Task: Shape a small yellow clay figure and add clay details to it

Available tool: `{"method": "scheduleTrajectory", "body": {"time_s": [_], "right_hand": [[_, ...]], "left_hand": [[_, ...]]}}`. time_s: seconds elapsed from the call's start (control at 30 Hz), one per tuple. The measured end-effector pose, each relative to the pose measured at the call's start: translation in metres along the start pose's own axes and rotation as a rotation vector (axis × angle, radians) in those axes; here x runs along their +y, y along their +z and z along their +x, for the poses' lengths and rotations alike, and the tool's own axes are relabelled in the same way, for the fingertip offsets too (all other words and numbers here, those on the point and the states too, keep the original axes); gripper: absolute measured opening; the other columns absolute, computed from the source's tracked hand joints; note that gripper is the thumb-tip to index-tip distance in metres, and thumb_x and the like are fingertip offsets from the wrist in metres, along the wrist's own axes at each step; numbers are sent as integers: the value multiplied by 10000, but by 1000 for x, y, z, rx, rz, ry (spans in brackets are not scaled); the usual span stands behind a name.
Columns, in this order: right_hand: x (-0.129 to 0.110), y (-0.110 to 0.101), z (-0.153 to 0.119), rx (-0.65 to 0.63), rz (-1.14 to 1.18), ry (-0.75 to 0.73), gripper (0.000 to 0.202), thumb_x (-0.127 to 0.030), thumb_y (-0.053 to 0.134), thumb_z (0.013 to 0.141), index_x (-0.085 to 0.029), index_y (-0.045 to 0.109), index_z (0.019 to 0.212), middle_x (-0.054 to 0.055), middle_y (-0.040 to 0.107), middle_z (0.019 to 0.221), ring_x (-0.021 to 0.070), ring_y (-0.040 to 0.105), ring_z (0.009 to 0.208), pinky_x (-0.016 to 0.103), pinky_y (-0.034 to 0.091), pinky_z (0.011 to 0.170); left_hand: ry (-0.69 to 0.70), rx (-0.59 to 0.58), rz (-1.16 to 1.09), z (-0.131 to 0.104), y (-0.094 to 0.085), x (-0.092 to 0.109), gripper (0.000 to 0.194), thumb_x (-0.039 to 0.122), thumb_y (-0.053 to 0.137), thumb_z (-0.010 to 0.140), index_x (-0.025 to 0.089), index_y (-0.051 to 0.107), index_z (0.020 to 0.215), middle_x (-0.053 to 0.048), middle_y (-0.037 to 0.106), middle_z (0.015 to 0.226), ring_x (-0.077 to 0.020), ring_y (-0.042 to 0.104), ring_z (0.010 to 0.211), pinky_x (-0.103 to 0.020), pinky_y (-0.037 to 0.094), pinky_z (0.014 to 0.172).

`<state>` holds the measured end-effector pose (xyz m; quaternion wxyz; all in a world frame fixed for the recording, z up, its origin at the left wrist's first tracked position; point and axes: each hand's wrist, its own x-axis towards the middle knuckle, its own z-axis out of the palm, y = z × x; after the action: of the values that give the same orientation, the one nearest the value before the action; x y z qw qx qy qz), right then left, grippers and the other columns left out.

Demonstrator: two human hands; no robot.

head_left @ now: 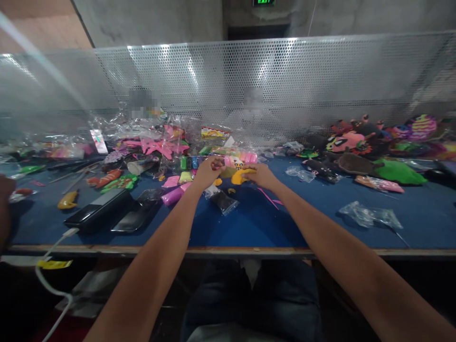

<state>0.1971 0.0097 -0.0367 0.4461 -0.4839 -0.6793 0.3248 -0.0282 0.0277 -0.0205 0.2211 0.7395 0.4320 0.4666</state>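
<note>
Both hands are at the far middle of the blue table. My right hand [259, 175] is closed on a yellow-orange piece [238, 176] that looks like soft clay. To its left, my left hand [207, 172] has its fingers curled together; what they hold, if anything, is too small to make out. A small yellow piece [217, 182] lies just below the left fingers. Behind the hands sits a pink and white packet with a cat-like face [234, 162]. Nearer me are a clear bag with dark contents [224, 201] and pink strips [268, 198].
A power bank [98, 209] with a white cable and a phone [133, 216] lie left. Colourful pieces and plastic bags line the back; plush-like shapes [351, 142] and a crumpled bag [370, 214] are right. A perforated metal screen [213, 76] stands behind. Another person's hand [5, 204] shows far left.
</note>
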Motion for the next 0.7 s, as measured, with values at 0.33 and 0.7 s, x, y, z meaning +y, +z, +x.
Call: {"method": "scheduleTrajectory", "body": {"time_s": [0.33, 0.7], "right_hand": [[-20, 6, -5, 59, 321, -90, 386, -432, 815, 592, -197, 620, 828, 14, 661, 740, 149, 623, 625, 296, 572, 539], [-23, 13, -6, 218, 379, -125, 402, -507, 753, 647, -207, 629, 884, 27, 662, 849, 164, 626, 693, 316, 566, 615]], "left_hand": [[-262, -3, -575, -13, 23, 32, 627, 298, 877, 546, 168, 635, 1110, -57, 690, 1005, -143, 637, 760, -247, 539, 600], [-406, 19, -739, -18, 26, 43, 342, 211, 843, 624, 141, 709, 930, -71, 726, 945, -168, 684, 793, -299, 604, 648]]}}
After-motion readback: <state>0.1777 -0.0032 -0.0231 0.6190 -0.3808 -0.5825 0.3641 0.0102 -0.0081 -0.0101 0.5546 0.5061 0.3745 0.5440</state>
